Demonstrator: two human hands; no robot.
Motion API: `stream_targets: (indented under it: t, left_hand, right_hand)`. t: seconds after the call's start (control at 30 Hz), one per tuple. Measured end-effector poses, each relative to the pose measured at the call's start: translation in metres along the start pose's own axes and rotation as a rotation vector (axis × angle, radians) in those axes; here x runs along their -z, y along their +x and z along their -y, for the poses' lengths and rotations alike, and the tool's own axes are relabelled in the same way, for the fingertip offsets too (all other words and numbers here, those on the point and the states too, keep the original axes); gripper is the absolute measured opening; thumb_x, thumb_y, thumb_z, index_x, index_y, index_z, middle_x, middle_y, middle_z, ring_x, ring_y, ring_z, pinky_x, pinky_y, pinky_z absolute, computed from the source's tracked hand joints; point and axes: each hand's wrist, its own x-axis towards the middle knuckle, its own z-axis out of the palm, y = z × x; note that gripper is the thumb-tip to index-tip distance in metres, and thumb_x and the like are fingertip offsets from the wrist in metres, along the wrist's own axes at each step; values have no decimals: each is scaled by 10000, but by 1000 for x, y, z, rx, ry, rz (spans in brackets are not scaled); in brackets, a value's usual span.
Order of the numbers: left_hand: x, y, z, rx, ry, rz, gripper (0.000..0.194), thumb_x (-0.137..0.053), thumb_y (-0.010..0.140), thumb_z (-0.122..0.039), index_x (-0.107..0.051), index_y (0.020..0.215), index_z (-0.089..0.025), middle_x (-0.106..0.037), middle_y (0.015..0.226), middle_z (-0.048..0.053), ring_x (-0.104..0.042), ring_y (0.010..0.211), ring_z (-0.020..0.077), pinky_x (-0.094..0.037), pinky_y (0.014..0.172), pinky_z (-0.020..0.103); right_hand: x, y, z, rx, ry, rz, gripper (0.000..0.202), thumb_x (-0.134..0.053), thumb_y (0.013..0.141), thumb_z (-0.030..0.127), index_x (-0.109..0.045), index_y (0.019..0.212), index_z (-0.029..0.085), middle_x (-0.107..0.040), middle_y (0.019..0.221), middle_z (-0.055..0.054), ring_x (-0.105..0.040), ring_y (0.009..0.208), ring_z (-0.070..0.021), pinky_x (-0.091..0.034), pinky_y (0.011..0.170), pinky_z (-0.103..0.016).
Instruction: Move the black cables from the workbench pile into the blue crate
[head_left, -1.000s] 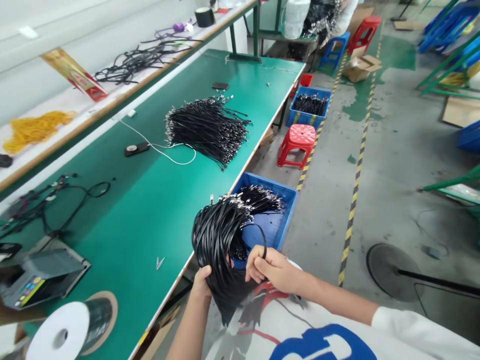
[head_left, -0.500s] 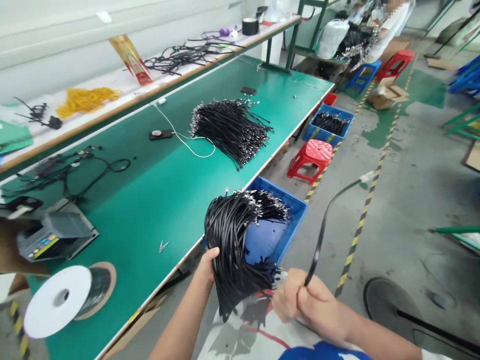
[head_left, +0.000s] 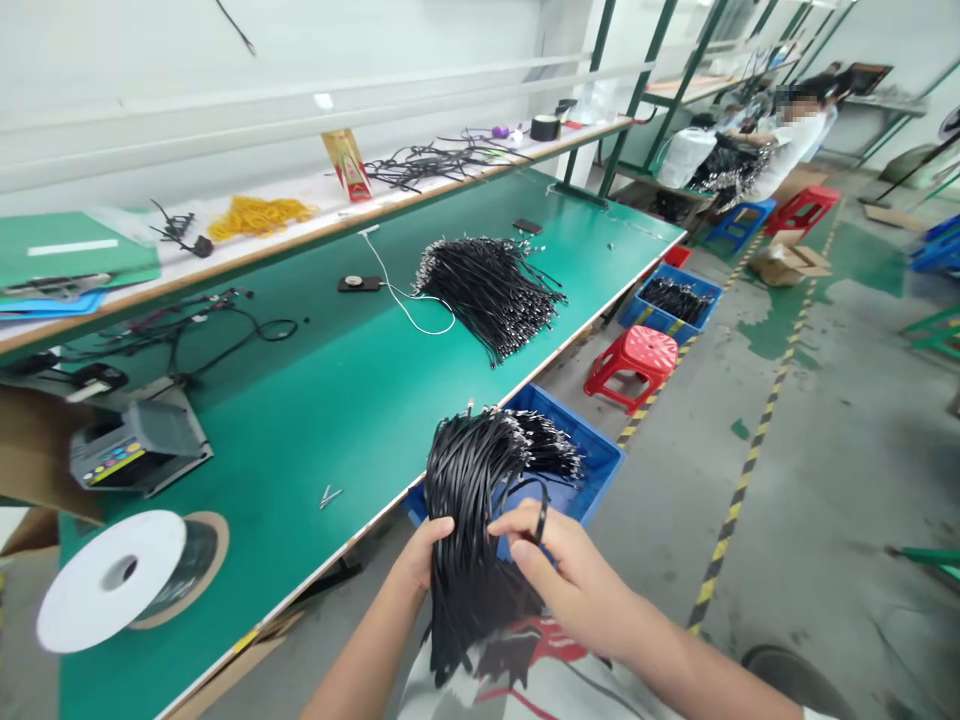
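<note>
Left hand [head_left: 421, 560]: fingers clamped on bundle [head_left: 469, 480], right of the surface [head_left: 330, 420].
Right hand [head_left: 581, 580]: cable [head_left: 541, 512] across fingers; can't tell if gripped.
Pile [head_left: 491, 290]: far on surface, seemingly done.
Bundle: apparently unfinished.

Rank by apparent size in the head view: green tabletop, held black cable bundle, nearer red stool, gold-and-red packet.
Largest to smallest:
Green tabletop
Held black cable bundle
Nearer red stool
Gold-and-red packet

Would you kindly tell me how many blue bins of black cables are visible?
2: the nearer bin beside the green table, partly behind the held bundle, and the farther bin just beyond the nearer red stool. Others may be hidden.
</note>
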Motion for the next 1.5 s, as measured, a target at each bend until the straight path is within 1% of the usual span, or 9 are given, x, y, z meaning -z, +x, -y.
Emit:
stream_targets:
  t: [0.17,0.33,0.6,0.73,0.87,1.0,1.13,1.27,1.5]
  left_hand:
    - [-13,-3,-4,-8,-196,-146,308,-895,550,-311,-705,695,-117,-727,602,49,-669,558,193,-536,581,288]
    - [-15,-1,-4,-16,-185,-220,295,-896,531,-264,-645,604,-127,-643,509,-4,-575,470,128,-462,508,242]
    - [-19,1,-3,32,-217,-177,443,-972,423,-349,-725,727,-144,-720,623,25,-685,584,184,-557,604,279]
    - [-26,3,-4,44,-205,-193,541,-979,421,-364,-751,860,-147,-791,786,74,-756,751,261,-614,749,355]
    - [-29,7,-4,60,-200,-200,633,-959,457,-328,-737,1016,-130,-805,854,103,-765,891,337,-602,874,442]
    - [-29,7,-4,62,-158,-214,522,-905,553,-285,-731,1012,-106,-806,879,112,-758,935,347,-576,920,438]
    - [-29,7,-6,99,-168,-188,412,-890,597,-286,-738,930,-99,-800,849,126,-760,829,305,-586,850,399]
    - [-31,10,-7,79,-209,-172,416,-911,588,-282,-737,929,-120,-802,847,107,-749,771,272,-590,818,386]
    - [-28,13,-1,82,-197,-148,541,-918,589,-282,-715,1073,-146,-803,986,137,-755,896,329,-574,891,454]
  right_hand:
    - [-38,11,-28,38,-379,197,193,-521,1025,247,-672,1133,193,-693,1060,-75,-625,987,-219,-487,877,-357]
    - [-66,16,-48,210,-744,98,205,-559,1011,351,-651,959,175,-618,910,-73,-516,833,-237,-396,712,-390]
    - [-73,-5,-73,68,-338,-232,189,-429,1010,214,-597,1095,226,-526,1101,-75,-493,1053,-238,-420,922,-442]
    - [-94,-9,-114,-230,-1,-573,505,-602,899,363,-395,1344,240,-403,1352,-123,-460,1216,-269,-432,1030,-479]
    - [-101,-3,-127,-446,313,-642,485,-604,875,525,-434,1227,238,-509,1116,-59,-534,1036,-240,-473,965,-443]
    - [-88,3,-115,-302,135,-653,236,-502,961,475,-543,971,242,-522,985,-31,-530,951,-222,-449,934,-425]
    - [-80,6,-111,-268,-51,-689,203,-593,902,429,-603,941,230,-531,1229,-103,-476,1265,-290,-323,1140,-521]
    - [-76,15,-106,-545,313,-868,789,-801,705,501,-454,1357,224,-390,1527,-169,-355,1465,-312,-284,1236,-503]
    - [-57,27,-88,-785,1255,-285,804,-813,604,763,-696,1122,160,-757,1171,-153,-668,1183,-362,-540,1028,-494]
